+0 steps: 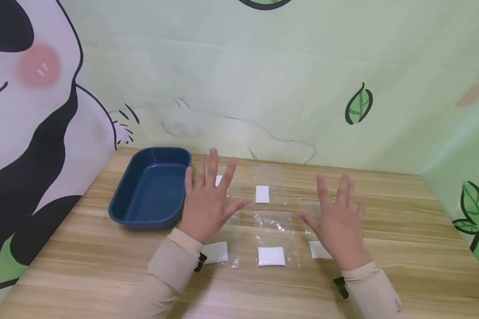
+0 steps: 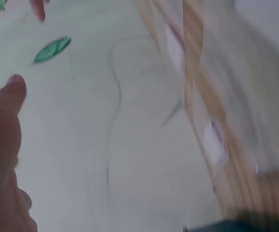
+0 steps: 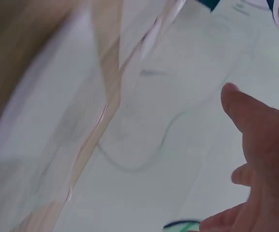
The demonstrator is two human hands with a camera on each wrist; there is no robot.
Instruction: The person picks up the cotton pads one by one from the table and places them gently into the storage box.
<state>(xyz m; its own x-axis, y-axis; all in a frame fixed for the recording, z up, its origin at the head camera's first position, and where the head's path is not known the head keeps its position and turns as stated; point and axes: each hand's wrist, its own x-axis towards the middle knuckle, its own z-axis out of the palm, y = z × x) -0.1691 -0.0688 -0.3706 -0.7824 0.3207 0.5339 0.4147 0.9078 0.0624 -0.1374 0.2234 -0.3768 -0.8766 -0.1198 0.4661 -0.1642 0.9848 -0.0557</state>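
Note:
Both hands are held above the table with fingers spread and nothing in them. My left hand (image 1: 205, 204) hangs over the left-hand clear bags, near the blue tray's right side. Above the right-hand clear bag (image 1: 309, 206) is my right hand (image 1: 341, 228), covering part of it. Several clear plastic bags lie flat in two rows, each with a white rectangular piece in or on it. Between the hands are a front middle bag (image 1: 273, 221) with a white piece (image 1: 271, 256) and a back bag (image 1: 277, 177) with another white piece (image 1: 262, 194).
A dark blue rectangular tray (image 1: 149, 221) stands at the table's left. The wooden table (image 1: 403, 230) meets a pale green backdrop (image 1: 303, 88) printed with leaves and a panda. Black straps (image 1: 340, 287) show at the wrists.

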